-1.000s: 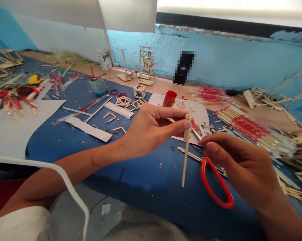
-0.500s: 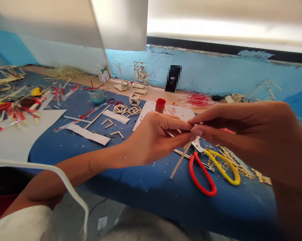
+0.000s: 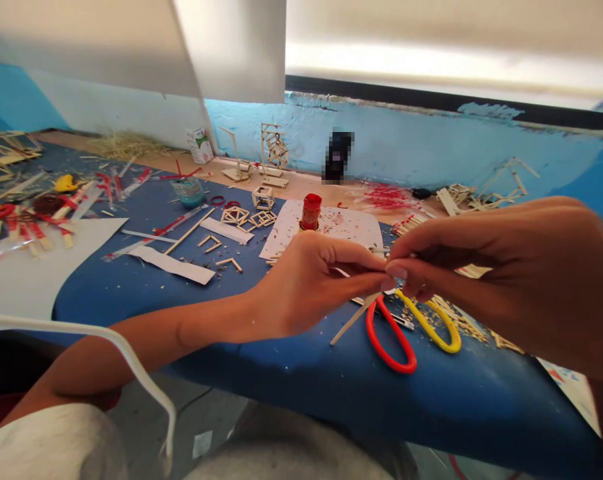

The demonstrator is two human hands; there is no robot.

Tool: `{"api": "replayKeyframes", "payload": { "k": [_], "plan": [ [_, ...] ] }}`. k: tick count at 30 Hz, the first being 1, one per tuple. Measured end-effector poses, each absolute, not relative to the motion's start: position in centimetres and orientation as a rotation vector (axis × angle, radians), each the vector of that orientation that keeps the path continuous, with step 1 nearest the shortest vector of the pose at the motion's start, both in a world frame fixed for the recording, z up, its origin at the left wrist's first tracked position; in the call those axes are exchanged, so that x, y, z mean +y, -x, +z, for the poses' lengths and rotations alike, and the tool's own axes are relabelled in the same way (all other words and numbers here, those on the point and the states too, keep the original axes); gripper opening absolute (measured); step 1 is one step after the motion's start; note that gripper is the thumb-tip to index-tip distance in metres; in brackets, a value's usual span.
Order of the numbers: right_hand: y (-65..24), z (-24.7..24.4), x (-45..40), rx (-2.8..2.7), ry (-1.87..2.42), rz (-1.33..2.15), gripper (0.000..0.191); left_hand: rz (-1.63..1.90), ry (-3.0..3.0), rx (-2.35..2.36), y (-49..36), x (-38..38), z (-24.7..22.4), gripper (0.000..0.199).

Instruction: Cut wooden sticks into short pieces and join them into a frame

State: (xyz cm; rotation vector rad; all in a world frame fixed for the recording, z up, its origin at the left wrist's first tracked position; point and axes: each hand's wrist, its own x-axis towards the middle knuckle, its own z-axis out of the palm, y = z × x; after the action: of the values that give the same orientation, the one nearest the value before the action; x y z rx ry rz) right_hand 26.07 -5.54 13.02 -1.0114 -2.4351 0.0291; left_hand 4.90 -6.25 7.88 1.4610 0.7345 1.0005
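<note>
My left hand (image 3: 301, 287) pinches a thin wooden stick (image 3: 349, 325), which slants down and left from the fingertips over the blue table. My right hand (image 3: 491, 273) is closed at the same spot, thumb and fingertips touching those of the left around the stick's upper part. What lies between the fingertips is mostly hidden. Just below, scissors (image 3: 404, 357) with one red and one yellow handle lie on the table, their blades partly covered by my hands. A retractable cutter (image 3: 404, 323) shows under the handles.
Behind my hands, a red-topped container (image 3: 311, 210) stands on a white sheet (image 3: 361, 227). Small stick frames (image 3: 264, 197), paper strips (image 3: 174, 265) and a glass jar (image 3: 189, 193) lie to the left. Wooden bits (image 3: 464, 320) are scattered at right. A phone (image 3: 337, 157) leans on the wall.
The view has shifted slightly to the right. Both hands stay joined at the fingertips, and the stick's lower end has tilted a little further to the left.
</note>
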Motion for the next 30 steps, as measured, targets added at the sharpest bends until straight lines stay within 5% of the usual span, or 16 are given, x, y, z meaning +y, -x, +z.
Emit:
{"api": "replayKeyframes", "payload": {
  "k": [7,16,30],
  "plan": [
    [-26.0,12.8,-5.8,-2.391,1.043,0.102,0.015,0.961,-1.491,0.632,-6.6,-6.9,5.1,0.035],
    [-26.2,11.7,-6.5,-1.898,1.040,0.685,0.005,1.141,-1.609,0.653,-7.5,-6.7,4.5,0.036],
    [-25.8,11.6,-7.4,-1.911,1.142,0.422,0.007,1.144,-1.488,0.572,-6.1,-7.1,5.3,0.031]
  ]
}}
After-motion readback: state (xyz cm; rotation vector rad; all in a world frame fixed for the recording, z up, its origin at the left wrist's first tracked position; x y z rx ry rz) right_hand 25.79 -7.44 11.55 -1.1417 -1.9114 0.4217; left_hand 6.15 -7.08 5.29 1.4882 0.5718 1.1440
